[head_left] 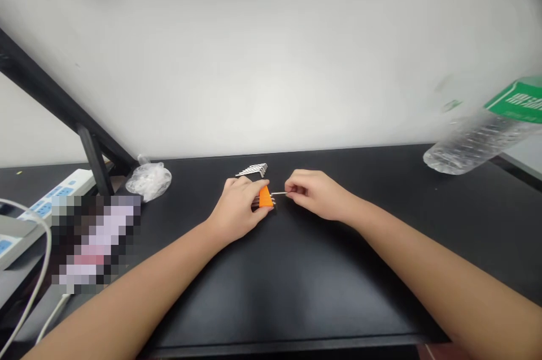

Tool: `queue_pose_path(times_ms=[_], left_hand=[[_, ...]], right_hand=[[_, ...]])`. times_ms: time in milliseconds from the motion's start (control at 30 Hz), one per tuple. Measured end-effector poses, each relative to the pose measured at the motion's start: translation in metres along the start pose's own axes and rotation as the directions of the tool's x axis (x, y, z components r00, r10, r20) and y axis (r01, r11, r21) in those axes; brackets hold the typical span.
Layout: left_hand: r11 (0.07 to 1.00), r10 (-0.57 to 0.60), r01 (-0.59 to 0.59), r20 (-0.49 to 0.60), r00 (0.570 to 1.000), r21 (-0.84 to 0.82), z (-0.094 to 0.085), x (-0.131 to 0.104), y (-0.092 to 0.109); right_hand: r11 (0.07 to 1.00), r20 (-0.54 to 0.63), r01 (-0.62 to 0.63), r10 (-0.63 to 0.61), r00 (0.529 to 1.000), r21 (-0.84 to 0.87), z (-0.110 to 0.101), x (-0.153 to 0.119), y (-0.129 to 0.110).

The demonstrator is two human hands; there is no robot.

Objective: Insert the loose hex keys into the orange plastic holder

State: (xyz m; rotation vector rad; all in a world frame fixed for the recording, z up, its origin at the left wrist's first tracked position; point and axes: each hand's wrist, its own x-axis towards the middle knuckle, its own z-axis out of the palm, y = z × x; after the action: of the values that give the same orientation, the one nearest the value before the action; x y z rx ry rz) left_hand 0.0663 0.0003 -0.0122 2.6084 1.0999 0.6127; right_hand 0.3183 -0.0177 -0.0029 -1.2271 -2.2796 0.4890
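An orange holder (pixel 265 197) is gripped between the thumb and fingers of my left hand (pixel 239 207), near the middle of the black table. Several thin metal keys stick out of both its sides. My right hand (pixel 315 193), just to the right, pinches the outer end of a thin metal key (pixel 278 193); the key's other end reaches the holder's right side. Behind my left hand lies a row of L-shaped metal keys (pixel 255 169) on the table.
A crumpled clear plastic bag (pixel 149 179) lies at the back left. A white power strip (pixel 51 202), a cable (pixel 48 247) and a blurred-out object (pixel 99 241) are at the left. A large clear bottle (pixel 474 137) with a green label is at the right, before the wall.
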Motion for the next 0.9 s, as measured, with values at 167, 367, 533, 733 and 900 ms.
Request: queue_pose_path(times_ms=[167, 367, 533, 733, 900], left_hand=[[1.0, 0.007, -0.007, 0.015, 1.0, -0.007, -0.001, 0.0, 0.001], [1.0, 0.02, -0.02, 0.032, 0.999, -0.017, -0.001, -0.001, 0.006], [1.0, 0.004, -0.004, -0.002, 1.0, -0.031, -0.002, -0.001, 0.005], [0.997, -0.027, 0.025, -0.033, 0.999, -0.078, -0.002, -0.001, 0.001], [0.997, -0.042, 0.038, -0.066, 0.997, -0.071, -0.001, -0.002, 0.001]], right_hand=[[0.999, -0.009, 0.023, -0.023, 1.0, 0.03, -0.001, -0.001, -0.003], [0.998, -0.021, 0.038, -0.037, 0.999, 0.055, 0.009, 0.0, -0.015], [0.998, -0.054, 0.04, -0.037, 0.998, 0.058, 0.007, -0.001, -0.016], [0.994, -0.139, 0.079, -0.067, 0.988, 0.082, -0.005, -0.003, -0.009], [0.991, -0.158, 0.105, -0.09, 0.983, 0.088, -0.007, -0.003, -0.01]])
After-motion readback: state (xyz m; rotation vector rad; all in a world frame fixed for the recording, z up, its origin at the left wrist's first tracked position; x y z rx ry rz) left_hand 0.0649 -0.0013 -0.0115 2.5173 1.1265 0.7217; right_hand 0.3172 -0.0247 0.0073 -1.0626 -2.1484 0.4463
